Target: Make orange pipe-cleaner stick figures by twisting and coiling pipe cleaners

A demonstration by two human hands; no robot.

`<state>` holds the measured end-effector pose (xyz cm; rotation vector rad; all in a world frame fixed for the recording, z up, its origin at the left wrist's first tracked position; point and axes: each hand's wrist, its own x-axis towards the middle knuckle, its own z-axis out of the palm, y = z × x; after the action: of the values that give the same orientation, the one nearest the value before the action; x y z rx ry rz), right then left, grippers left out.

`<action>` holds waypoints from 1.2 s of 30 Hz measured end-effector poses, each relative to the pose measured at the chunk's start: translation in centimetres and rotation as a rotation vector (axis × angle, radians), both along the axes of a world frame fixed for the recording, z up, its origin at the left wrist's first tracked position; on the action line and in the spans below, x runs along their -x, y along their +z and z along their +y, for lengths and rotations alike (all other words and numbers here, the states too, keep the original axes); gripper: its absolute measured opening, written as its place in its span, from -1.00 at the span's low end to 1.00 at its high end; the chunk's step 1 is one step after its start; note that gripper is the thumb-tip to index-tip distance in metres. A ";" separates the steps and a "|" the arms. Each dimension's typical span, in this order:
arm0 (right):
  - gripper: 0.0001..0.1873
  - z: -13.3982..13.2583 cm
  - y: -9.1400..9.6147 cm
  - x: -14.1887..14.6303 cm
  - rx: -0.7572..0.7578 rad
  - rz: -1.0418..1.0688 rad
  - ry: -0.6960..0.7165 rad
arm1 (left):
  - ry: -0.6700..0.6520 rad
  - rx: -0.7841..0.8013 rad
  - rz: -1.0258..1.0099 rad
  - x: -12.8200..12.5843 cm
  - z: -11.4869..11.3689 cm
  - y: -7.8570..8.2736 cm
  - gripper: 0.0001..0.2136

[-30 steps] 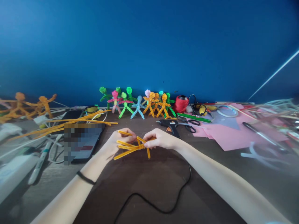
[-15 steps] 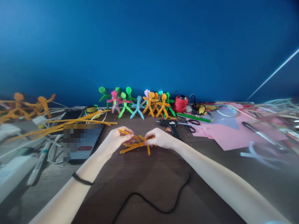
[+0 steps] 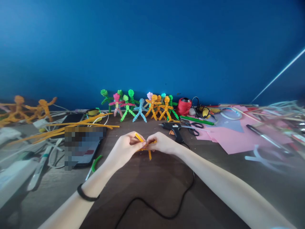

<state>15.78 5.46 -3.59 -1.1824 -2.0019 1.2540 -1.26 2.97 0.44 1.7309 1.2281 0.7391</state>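
My left hand (image 3: 125, 146) and my right hand (image 3: 160, 143) meet over the dark table, both closed on a bundle of orange pipe cleaners (image 3: 143, 144). Only short orange ends poke out between the fingers: one up near my left fingertips, one hanging down below the hands. The rest of the bundle is hidden in my left palm. A black band circles my left wrist.
A row of coloured pipe-cleaner figures (image 3: 140, 106) stands against the blue wall. A black glue gun (image 3: 173, 128) lies just beyond my right hand, its cord (image 3: 164, 206) looping toward me. Loose orange pipe cleaners (image 3: 71, 126) and a phone (image 3: 83, 143) lie left, pink paper (image 3: 235, 140) right.
My left hand has slid right along the orange bundle and closed over it, so the strands that fanned out to the left are now hidden. My right hand has stayed in place.
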 end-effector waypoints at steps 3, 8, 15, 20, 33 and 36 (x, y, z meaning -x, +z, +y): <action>-0.82 0.2 -0.2 0.1 -0.064 0.005 -0.069 | 0.008 -0.142 0.080 -0.4 -0.7 -0.1 -0.91; -0.82 0.4 -0.2 0.2 -0.107 0.043 -0.154 | 0.024 -0.428 0.195 -1.0 -1.5 -0.6 -0.93; -0.86 0.5 0.0 0.2 0.027 0.263 -0.238 | -0.040 -0.654 0.317 -1.2 -2.1 -1.4 -0.88; -0.84 0.5 0.5 0.0 0.165 0.443 -0.301 | -0.077 -0.734 0.288 -1.0 -2.0 -2.1 -0.84; -0.82 0.6 0.7 -0.3 0.259 0.619 -0.361 | 0.149 -0.721 0.137 -0.2 -1.0 -1.9 -0.91; -0.82 0.6 0.6 -0.2 0.254 0.627 -0.370 | 0.201 -0.682 0.139 0.0 -0.9 -1.7 -0.91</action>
<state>15.99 6.05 -2.95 -1.0338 -1.1446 1.4744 -1.28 2.12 -1.26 2.2497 1.3508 1.2838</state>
